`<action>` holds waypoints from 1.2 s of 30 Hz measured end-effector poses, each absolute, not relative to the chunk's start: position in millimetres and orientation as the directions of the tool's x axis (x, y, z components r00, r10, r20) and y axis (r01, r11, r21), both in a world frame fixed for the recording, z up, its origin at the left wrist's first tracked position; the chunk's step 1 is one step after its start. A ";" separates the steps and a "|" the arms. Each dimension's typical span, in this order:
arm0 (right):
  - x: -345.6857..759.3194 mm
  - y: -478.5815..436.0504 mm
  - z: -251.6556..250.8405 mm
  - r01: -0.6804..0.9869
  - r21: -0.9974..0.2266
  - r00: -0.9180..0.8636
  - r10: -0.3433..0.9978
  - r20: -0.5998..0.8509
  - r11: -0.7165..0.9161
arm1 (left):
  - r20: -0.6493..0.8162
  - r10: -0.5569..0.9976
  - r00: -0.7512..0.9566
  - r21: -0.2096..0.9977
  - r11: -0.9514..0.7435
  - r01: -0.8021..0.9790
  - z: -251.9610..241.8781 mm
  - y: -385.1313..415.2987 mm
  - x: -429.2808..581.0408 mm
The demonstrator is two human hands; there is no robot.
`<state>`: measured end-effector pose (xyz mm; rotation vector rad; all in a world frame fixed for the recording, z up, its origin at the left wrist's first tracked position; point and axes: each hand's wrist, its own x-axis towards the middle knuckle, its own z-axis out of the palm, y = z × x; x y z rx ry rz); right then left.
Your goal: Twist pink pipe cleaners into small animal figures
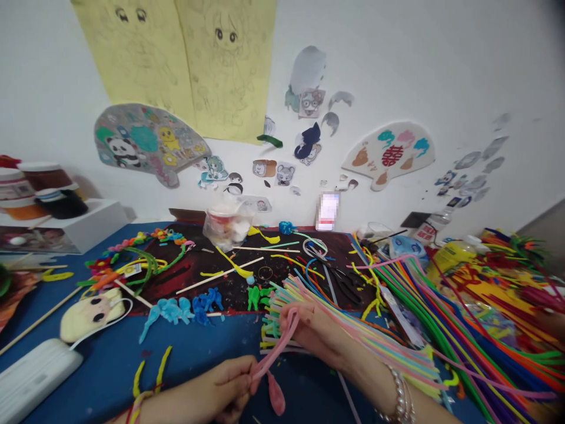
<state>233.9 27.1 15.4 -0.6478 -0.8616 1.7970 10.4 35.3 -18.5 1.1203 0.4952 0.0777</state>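
My left hand is at the bottom centre, its fingers pinched on one end of a pink pipe cleaner. The pink strand runs up and right to my right hand, whose fingers are closed round its looped upper part. A short pink piece hangs below my left fingers. My right hand lies against a bundle of pastel pipe cleaners that fans out over the blue table. A bead bracelet sits on my right wrist.
A big heap of coloured pipe cleaners fills the right side. Blue and green twisted figures, wooden sticks, scissors, a plastic cup and a dark mat lie ahead. A face mask and white case are left.
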 end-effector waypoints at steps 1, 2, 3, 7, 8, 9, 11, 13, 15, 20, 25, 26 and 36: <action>233.6 27.0 15.6 -0.539 -0.805 -0.368 0.929 -0.037 -0.246 | -0.343 0.302 0.890 0.876 0.445 0.187 -18.7 35.2 9.9; 233.2 26.7 15.9 -0.530 -0.813 -0.376 0.926 -0.031 -0.243 | -0.341 0.300 0.891 0.877 0.444 0.186 -18.6 35.1 9.4; 232.8 26.3 16.2 -0.523 -0.819 -0.382 0.924 -0.024 -0.237 | -0.339 0.300 0.892 0.876 0.445 0.184 -18.3 35.0 9.0; 232.5 25.5 17.0 -0.517 -0.833 -0.391 0.920 0.024 -0.198 | -0.324 0.302 0.897 0.877 0.450 0.165 -17.6 35.4 8.4; 232.6 25.7 16.9 -0.514 -0.837 -0.390 0.920 0.033 -0.188 | -0.317 0.299 0.900 0.879 0.448 0.161 -17.8 35.8 8.6; 232.7 26.3 16.7 -0.513 -0.840 -0.381 0.924 0.040 -0.176 | -0.309 0.296 0.904 0.881 0.447 0.155 -18.2 36.1 8.9; 232.3 27.8 15.6 -0.526 -0.836 -0.345 0.938 0.040 -0.158 | -0.304 0.288 0.908 0.880 0.451 0.151 -19.4 36.9 9.6; 231.2 29.6 13.3 -0.554 -0.820 -0.294 0.956 0.027 -0.147 | -0.294 0.289 0.911 0.875 0.465 0.135 -21.0 37.5 9.9; 229.6 30.9 9.8 -0.595 -0.792 -0.234 0.972 0.009 -0.136 | -0.270 0.297 0.916 0.872 0.478 0.102 -22.5 37.7 9.7; 227.3 31.6 -0.1 -0.668 -0.737 -0.124 0.992 -0.021 -0.099 | -0.209 0.289 0.934 0.882 0.468 0.053 -20.7 36.5 9.5; 227.2 32.4 -3.0 -0.647 -0.759 -0.097 0.995 -0.011 -0.071 | -0.212 0.284 0.935 0.907 0.414 0.079 -18.1 34.3 11.3; 227.0 32.6 -3.2 -0.641 -0.764 -0.093 0.996 -0.011 -0.069 | -0.219 0.288 0.932 0.909 0.408 0.088 -18.5 33.9 11.2; 227.2 29.8 -3.4 -0.598 -0.801 -0.030 0.999 -0.014 -0.029 | -0.249 0.295 0.923 0.909 0.400 0.118 -20.4 33.5 9.6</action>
